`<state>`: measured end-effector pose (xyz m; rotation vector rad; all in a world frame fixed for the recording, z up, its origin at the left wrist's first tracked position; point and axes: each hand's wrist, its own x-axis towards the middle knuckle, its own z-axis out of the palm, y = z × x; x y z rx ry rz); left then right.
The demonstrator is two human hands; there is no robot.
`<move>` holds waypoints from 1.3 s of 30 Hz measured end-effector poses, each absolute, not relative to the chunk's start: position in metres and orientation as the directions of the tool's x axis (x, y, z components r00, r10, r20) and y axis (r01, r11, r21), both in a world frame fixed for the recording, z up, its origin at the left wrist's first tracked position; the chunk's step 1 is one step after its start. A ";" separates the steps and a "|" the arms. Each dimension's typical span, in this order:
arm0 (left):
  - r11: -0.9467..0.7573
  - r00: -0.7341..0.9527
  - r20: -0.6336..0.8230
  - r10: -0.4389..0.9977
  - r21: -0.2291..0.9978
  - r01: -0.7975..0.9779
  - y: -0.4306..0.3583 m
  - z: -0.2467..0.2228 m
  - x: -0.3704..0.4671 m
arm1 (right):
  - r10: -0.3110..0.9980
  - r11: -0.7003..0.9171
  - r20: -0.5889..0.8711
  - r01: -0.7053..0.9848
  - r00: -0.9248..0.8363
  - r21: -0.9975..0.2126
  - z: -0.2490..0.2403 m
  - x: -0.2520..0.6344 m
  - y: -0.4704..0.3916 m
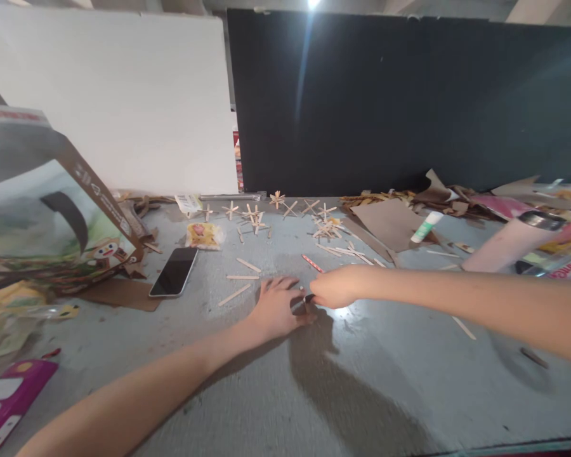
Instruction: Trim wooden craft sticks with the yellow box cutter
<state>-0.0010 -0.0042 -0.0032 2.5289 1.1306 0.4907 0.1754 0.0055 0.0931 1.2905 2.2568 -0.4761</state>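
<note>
My left hand (276,309) rests low on the grey table (209,393), fingers spread, with its thumb and forefinger close to my right fingertips. Closed in a pinch, my right hand (339,285) has a small dark thing (309,298) at its fingertips, too small and covered to name. Left of my left hand lie several loose craft sticks (235,294). A red patterned strip (312,263) lies just beyond my right hand. Farther back are star shapes made of crossed sticks (255,219) and a heap of sticks (329,230).
At left are a phone (174,271), a yellow packet (203,235), a printed bag (52,216) and a purple case (21,397). A glue stick (427,227), cardboard scraps (385,222) and a pink bottle (509,242) lie at right. White and black panels (400,101) close off the back.
</note>
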 end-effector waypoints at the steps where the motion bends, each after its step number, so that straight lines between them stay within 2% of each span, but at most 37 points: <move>1: -0.633 0.625 0.180 0.760 0.426 0.647 -0.002 -0.004 -0.002 | 0.679 0.445 -0.628 0.893 -0.380 -0.060 0.094 0.174 0.009; 6: -0.634 0.620 0.193 0.760 0.425 0.645 0.001 -0.007 -0.003 | 0.518 0.174 -0.828 0.974 -0.213 -0.142 0.093 0.177 0.025; 11: -0.622 0.604 0.202 0.771 0.440 0.647 0.000 -0.008 -0.002 | 0.347 -0.122 -0.919 0.962 -0.189 -0.244 0.088 0.190 0.025; 13: -0.620 0.601 0.204 0.773 0.441 0.648 -0.001 -0.008 -0.002 | 0.343 -0.208 -0.917 0.935 -0.204 -0.286 0.086 0.196 0.021; 16: -0.623 0.602 0.208 0.771 0.441 0.646 -0.001 -0.007 -0.002 | 0.428 -0.281 -0.878 0.892 -0.213 -0.354 0.084 0.202 0.010; 21: -0.619 0.607 0.200 0.770 0.468 0.631 0.000 -0.006 -0.002 | 0.687 -0.255 -0.709 0.861 -0.159 -0.440 0.077 0.204 -0.012; 23: -0.604 0.597 0.196 0.778 0.493 0.626 0.001 -0.005 -0.002 | 0.743 -0.237 -0.653 0.856 -0.146 -0.460 0.074 0.203 -0.020; 33: -0.541 0.492 0.248 0.835 0.540 0.645 -0.006 -0.001 0.002 | 0.790 -0.144 -0.566 0.826 -0.236 -0.546 0.057 0.200 -0.040; 39: -0.535 0.483 0.249 0.840 0.528 0.659 -0.005 -0.003 0.003 | 0.789 -0.122 -0.565 0.839 -0.243 -0.531 0.052 0.197 -0.038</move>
